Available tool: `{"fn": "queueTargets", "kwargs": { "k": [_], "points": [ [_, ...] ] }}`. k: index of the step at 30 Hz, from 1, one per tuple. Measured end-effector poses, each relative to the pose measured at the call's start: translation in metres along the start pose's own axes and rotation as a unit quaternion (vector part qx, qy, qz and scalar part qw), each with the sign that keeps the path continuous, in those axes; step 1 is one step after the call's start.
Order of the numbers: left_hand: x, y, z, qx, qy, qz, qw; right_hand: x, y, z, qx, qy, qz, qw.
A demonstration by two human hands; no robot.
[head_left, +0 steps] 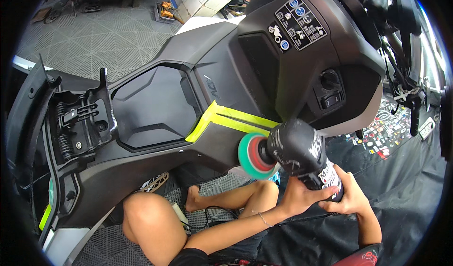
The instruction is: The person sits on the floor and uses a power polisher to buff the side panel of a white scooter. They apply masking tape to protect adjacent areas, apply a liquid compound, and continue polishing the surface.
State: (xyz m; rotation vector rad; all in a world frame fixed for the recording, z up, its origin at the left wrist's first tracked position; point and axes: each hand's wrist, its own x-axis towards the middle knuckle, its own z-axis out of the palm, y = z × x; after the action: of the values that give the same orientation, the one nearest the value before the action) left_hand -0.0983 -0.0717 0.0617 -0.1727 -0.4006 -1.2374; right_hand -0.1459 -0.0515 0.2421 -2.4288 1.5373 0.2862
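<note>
Both my hands are wrapped round the black body of a polisher, a power tool with a foam pad that is green on its face and red behind. My left hand grips it from the left, near the middle. Close beside it, my right hand holds the end of the body. The pad is at the lower side of a dark grey scooter body; whether it touches the panel I cannot tell. Strips of yellow-green masking tape run along the panel above the pad.
At left lies the scooter's open compartment beside a hinge with springs. Handlebar cables hang at upper right. Black sheeting covers the right side. A small tray of tools stands on the grey tiled floor.
</note>
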Motion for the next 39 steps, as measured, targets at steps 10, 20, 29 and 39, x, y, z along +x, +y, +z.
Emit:
{"fn": "queueTargets", "kwargs": {
  "k": [10, 20, 29, 39],
  "points": [
    [-0.001, -0.010, 0.002, -0.068, -0.081, -0.083, 0.991, -0.033, 0.010, 0.024, 0.071, 0.100, 0.071, 0.990],
    [0.001, 0.007, -0.010, -0.039, -0.074, -0.047, 0.995, -0.014, -0.022, 0.017, -0.067, 0.079, 0.037, 0.994],
    [0.006, 0.022, -0.008, -0.042, -0.056, -0.022, 0.997, 0.009, -0.050, -0.002, -0.044, 0.028, 0.010, 0.999],
    [0.006, 0.023, -0.019, -0.042, -0.092, -0.042, 0.994, 0.018, -0.060, 0.009, -0.087, 0.053, -0.025, 0.994]
  ]
}}
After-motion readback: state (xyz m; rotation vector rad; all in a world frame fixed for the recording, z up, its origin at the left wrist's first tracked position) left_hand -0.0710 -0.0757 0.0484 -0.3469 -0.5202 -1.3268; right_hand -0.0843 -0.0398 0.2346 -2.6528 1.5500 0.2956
